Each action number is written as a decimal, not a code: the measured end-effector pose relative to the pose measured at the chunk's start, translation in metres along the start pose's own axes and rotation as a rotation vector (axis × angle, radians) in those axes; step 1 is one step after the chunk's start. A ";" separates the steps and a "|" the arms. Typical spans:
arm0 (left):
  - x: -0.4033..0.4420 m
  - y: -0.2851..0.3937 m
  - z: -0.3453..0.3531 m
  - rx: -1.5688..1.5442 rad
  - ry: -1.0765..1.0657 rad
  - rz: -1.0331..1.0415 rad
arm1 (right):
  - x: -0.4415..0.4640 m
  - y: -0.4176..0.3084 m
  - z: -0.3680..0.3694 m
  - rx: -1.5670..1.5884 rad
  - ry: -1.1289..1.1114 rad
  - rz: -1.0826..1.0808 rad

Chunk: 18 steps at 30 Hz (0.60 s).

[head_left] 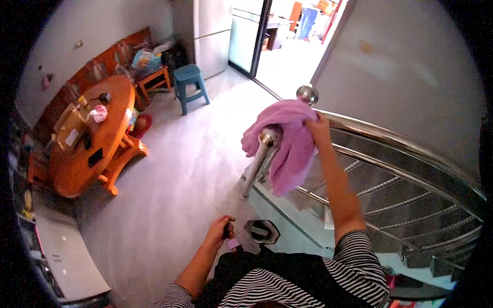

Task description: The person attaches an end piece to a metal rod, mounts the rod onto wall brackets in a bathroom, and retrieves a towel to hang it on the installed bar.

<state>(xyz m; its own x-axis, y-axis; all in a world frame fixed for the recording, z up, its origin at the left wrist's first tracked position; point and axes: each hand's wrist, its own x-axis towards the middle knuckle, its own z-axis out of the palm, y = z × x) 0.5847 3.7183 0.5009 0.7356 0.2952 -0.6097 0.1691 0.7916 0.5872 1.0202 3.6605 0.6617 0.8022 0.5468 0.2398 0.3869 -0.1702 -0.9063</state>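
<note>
A pink-purple cloth (290,123) hangs over the top of the metal stair railing, draped around a post with a shiny round knob (269,137). My right hand (319,128) grips the cloth's right edge, beside a second metal knob (307,94). Low in front of my body is my left hand (224,228), its fingers curled; whether anything is inside them is too small to tell. Just below that hand is a small light purple item (233,243). Near it on the floor stands a dark-rimmed container (262,232).
An orange wooden table (115,102) with small items stands at the left, near a blue-green stool (188,76) and a chair holding bags. Curved metal rails (400,138) and stairs lie to the right. A doorway opens at the top. A white surface (72,256) is at lower left.
</note>
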 end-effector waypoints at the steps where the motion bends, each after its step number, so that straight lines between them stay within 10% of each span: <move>1: 0.000 0.011 0.007 0.055 -0.029 0.010 | 0.004 -0.040 0.005 0.061 0.025 -0.051; 8: 0.012 0.067 0.061 0.233 -0.260 0.228 | -0.060 -0.222 -0.023 0.483 0.182 -0.091; 15: -0.009 0.081 0.131 -0.376 -0.325 0.135 | -0.212 -0.171 -0.110 0.255 0.431 0.372; 18: -0.032 0.046 0.151 -0.391 -0.415 0.061 | -0.315 -0.099 -0.167 0.589 0.345 0.148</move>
<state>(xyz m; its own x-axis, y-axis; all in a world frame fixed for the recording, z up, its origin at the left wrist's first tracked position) 0.6678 3.6651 0.6279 0.9456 0.1744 -0.2747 -0.0790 0.9420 0.3263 0.8054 3.3684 0.7340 0.9637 0.2444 0.1077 0.0295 0.3035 -0.9524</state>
